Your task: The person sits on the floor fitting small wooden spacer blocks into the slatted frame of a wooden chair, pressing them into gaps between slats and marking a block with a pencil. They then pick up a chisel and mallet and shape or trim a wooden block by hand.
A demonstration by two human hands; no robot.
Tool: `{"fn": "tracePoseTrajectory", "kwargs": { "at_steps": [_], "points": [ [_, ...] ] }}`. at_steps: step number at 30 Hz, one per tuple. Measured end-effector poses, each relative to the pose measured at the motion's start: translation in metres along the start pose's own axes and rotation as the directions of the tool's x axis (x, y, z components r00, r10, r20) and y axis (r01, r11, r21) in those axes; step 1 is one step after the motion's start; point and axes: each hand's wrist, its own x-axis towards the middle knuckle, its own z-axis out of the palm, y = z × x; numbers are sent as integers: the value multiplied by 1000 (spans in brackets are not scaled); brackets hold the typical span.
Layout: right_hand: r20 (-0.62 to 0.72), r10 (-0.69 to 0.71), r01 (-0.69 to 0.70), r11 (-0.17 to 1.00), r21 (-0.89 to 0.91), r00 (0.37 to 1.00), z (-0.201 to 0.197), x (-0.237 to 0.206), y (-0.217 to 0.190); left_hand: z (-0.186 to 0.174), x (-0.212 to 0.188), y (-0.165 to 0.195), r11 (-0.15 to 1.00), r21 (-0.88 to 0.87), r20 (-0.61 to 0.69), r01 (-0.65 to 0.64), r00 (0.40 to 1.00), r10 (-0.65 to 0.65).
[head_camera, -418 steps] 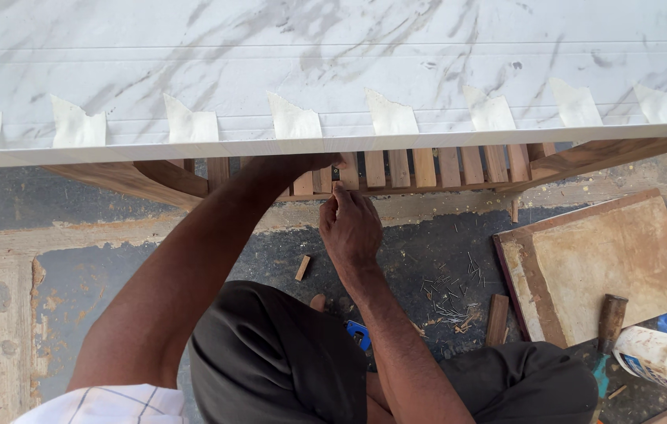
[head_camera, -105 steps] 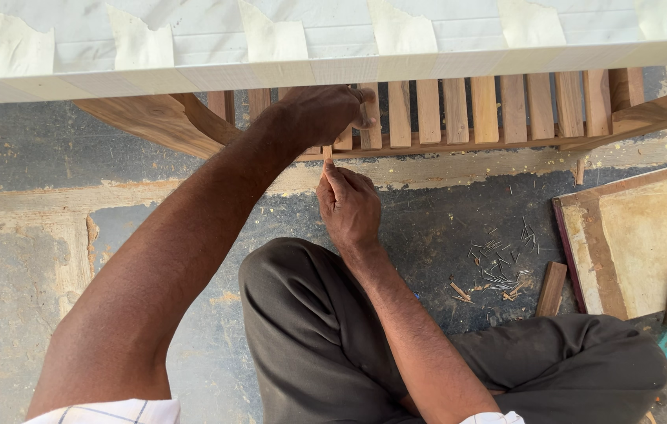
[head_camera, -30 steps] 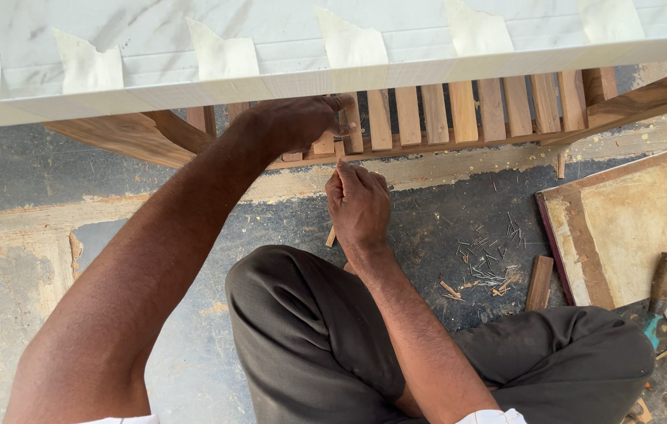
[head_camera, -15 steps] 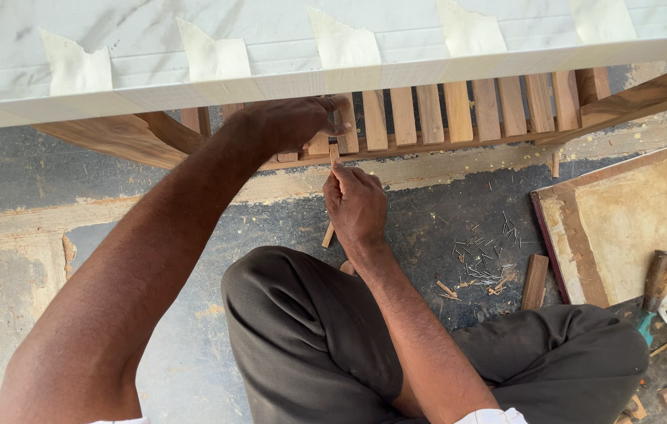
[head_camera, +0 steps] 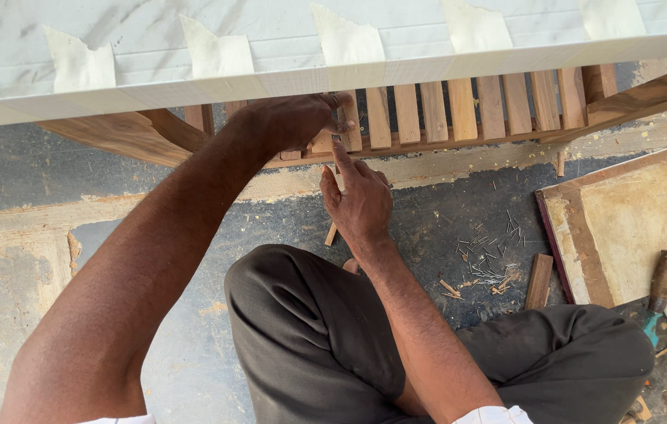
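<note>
I sit cross-legged on the floor in front of a white marble-patterned tabletop (head_camera: 286,59) with torn tape pieces along its edge. Under it runs a rack of short wooden slats (head_camera: 459,110) on a wooden rail. My left hand (head_camera: 298,122) reaches under the top, its fingers closed on a slat (head_camera: 324,141) at the rail. Just below, my right hand (head_camera: 359,200) points its index finger up to the same spot, the other fingers curled. Whether that hand holds anything is hidden.
A small wood offcut (head_camera: 331,234) lies on the floor below my right hand. Loose nails (head_camera: 490,251) are scattered to the right, beside a wood block (head_camera: 539,280), a flat board (head_camera: 639,216) and a wooden tool handle (head_camera: 665,279). My knees (head_camera: 294,306) fill the foreground.
My right index finger has stretched up to the rail beside the left hand's fingers. The left hand stays on the slat. The view has shifted slightly.
</note>
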Motion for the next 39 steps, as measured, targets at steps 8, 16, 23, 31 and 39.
{"fn": "tracePoseTrajectory", "kwargs": {
  "at_steps": [8, 16, 23, 31, 39],
  "points": [
    [97, 22, -15, 997, -71, 995, 1, 11, 0, -22, -4, 16, 989, -65, 95, 130, 988, -124],
    [92, 33, -35, 999, 17, 995, -2, 11, 4, -19, 2, 16, 984, -120, -3, 130, 991, -131],
    [-28, -99, 102, 988, 118, 995, 8, -18, -23, -2, 11, -1, 976, 179, -349, -127, 919, 184],
    [-19, -75, 77, 990, 117, 997, 30, 8, -24, -24, -3, 20, 965, -207, 1, 161, 986, -165],
    [74, -42, 48, 996, -78, 996, 20, 10, -39, -8, 9, 9, 966, -197, -110, 164, 976, -189]
  ]
}}
